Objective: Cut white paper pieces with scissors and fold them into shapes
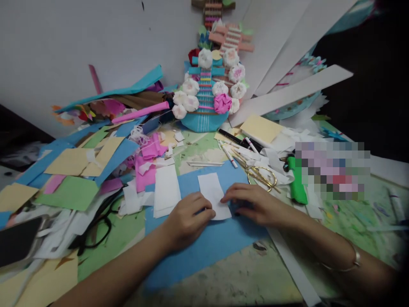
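Note:
A small white paper slip (213, 192) lies on a blue paper sheet (207, 243) in the middle of the table. My left hand (187, 219) is curled, its fingertips pinching the slip's lower left edge. From the other side my right hand (255, 204) presses bent fingers on the slip's right edge. A bracelet sits on my right wrist.
Gold-handled scissors (259, 174), pens (238, 140) and a green tool (296, 183) lie right of the sheet. A paper guitar with paper flowers (207, 100) stands at the back. Coloured paper scraps (83, 170), black glasses (96, 232) and a dark phone (17, 241) crowd the left.

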The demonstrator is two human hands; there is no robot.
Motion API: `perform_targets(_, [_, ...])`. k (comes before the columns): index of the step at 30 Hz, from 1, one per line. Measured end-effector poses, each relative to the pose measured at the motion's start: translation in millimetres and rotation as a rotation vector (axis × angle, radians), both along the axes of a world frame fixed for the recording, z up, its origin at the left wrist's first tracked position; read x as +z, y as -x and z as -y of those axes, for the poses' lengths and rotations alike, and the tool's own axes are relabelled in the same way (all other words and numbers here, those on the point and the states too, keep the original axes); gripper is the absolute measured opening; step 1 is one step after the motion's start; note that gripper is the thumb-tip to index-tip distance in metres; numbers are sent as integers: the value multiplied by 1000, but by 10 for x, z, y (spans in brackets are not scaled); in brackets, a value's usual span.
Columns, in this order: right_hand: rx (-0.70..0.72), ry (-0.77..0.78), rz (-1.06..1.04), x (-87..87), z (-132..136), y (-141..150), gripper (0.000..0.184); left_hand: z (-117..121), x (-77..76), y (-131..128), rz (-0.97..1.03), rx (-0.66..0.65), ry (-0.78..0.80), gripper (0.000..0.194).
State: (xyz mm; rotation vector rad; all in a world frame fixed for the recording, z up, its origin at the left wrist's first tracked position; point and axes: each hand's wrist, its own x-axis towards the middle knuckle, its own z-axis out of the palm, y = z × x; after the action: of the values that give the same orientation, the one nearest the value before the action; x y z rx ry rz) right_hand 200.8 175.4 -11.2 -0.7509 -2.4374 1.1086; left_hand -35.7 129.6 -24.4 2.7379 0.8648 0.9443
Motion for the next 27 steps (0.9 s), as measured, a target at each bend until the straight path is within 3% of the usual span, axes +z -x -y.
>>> perform_targets(3, [46, -181, 12, -30, 12, -22, 27, -5, -33, 8, 53, 2, 104, 15])
perform_targets(6, [62, -221, -43, -79, 24, 1, 14, -19, -35, 8, 63, -8, 186, 16])
perform_targets(9, [97, -252, -35, -89, 23, 26, 14, -53, -20, 22, 37, -76, 261, 17])
perform_targets(14, [152, -237, 25, -54, 8, 48, 17, -107, -15, 65, -27, -180, 380, 21])
perform_targets(20, [157, -192, 16, -53, 18, 55, 20, -123, 0, 85, -39, -170, 519, 25])
perform_targets(27, [137, -208, -16, -112, 36, 91, 18, -111, -3, 29, -42, -103, 575, 20])
